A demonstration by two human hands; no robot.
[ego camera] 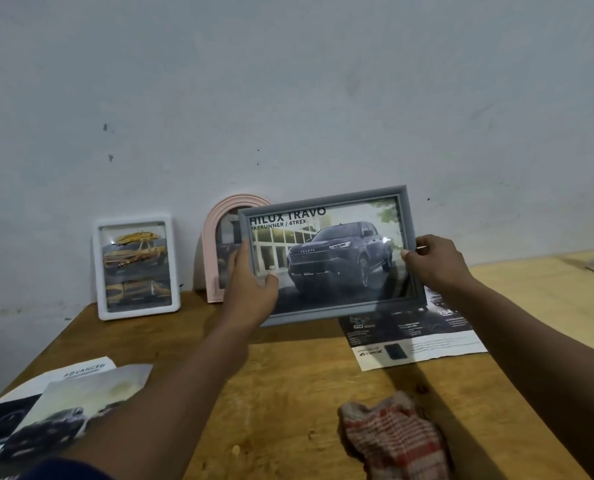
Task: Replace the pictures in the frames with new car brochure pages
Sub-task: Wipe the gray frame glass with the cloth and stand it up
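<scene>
Centre, a grey frame (340, 311) containing a truck page (337, 261) is clamped by the fingers of the left hand (250, 282) and right hand (434, 261). Yellow car pictures (134, 258) are held in the white frame (136, 311), left.

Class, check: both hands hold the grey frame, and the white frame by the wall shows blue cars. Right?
No: the head view shows yellow cars in the white frame. The left hand and right hand do hold the grey frame.
</scene>
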